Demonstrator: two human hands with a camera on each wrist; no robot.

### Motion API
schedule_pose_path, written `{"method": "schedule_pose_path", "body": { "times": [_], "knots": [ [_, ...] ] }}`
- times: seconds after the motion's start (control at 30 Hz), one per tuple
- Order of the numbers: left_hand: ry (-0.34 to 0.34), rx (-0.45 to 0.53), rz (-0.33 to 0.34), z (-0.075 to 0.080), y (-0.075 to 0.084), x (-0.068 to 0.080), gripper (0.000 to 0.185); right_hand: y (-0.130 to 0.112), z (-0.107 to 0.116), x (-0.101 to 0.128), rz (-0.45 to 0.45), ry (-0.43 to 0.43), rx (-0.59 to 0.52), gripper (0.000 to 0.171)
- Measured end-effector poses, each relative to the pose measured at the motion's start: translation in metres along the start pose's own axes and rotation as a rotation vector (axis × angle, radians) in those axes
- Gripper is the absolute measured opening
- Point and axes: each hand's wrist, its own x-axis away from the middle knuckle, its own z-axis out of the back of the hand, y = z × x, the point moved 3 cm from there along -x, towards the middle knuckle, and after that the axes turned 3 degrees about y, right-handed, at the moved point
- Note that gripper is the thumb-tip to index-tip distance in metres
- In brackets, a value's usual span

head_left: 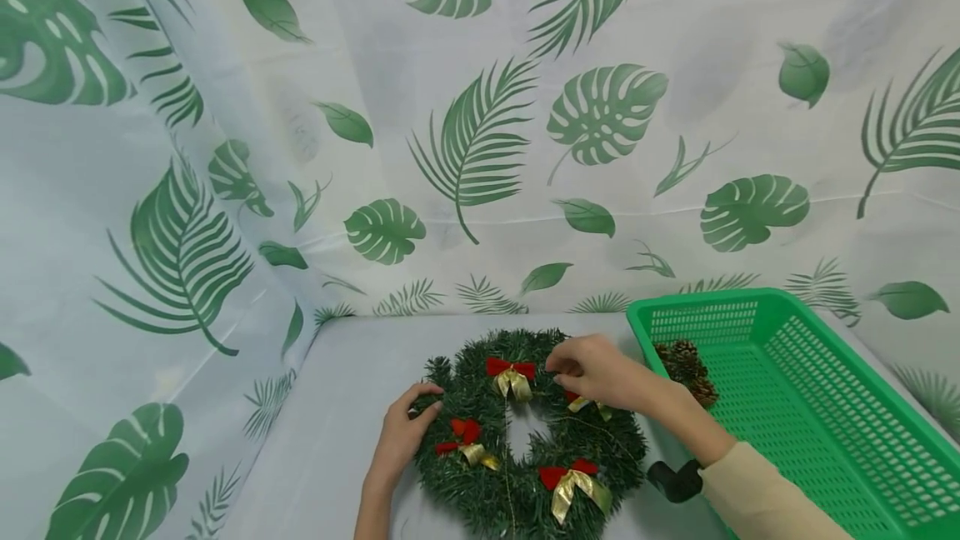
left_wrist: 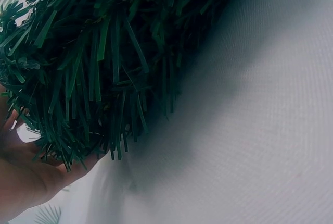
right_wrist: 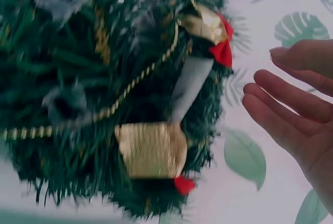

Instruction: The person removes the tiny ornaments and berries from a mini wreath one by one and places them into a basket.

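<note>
A green tinsel wreath point(head_left: 472, 357) lies on the white table, decorated with several red-and-gold bows point(head_left: 573, 482) and a thin gold bead chain point(right_wrist: 125, 91). My left hand point(head_left: 405, 427) grips the wreath's left edge, its thumb and fingers around the green strands; the left wrist view hides some fingertips behind them. Over the upper right of the wreath is my right hand point(head_left: 596, 369), near a bow point(head_left: 510, 373) at the top. Its fingers point(right_wrist: 291, 101) are loosely bent and apart, with nothing between them in the right wrist view.
At the right stands a green plastic basket point(head_left: 757, 307) with perforated walls. Brown pine cones point(head_left: 686, 369) lie in its left side. A black object point(head_left: 675, 480) is beside my right forearm. Leaf-patterned white cloth point(head_left: 465, 257) hangs behind and to the left of the table.
</note>
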Motion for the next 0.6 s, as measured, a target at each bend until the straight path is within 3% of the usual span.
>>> {"method": "schedule_pose_path", "body": {
  "times": [0.37, 0.6],
  "knots": [
    [0.007, -0.008, -0.018, -0.001, 0.002, -0.008, 0.023, -0.026, -0.017, -0.023, 0.072, -0.051, -0.01, 0.017],
    [0.003, -0.045, -0.019, -0.001, -0.003, -0.003, 0.021, -0.038, -0.04, -0.03, 0.109, -0.095, -0.076, 0.02]
  ]
}}
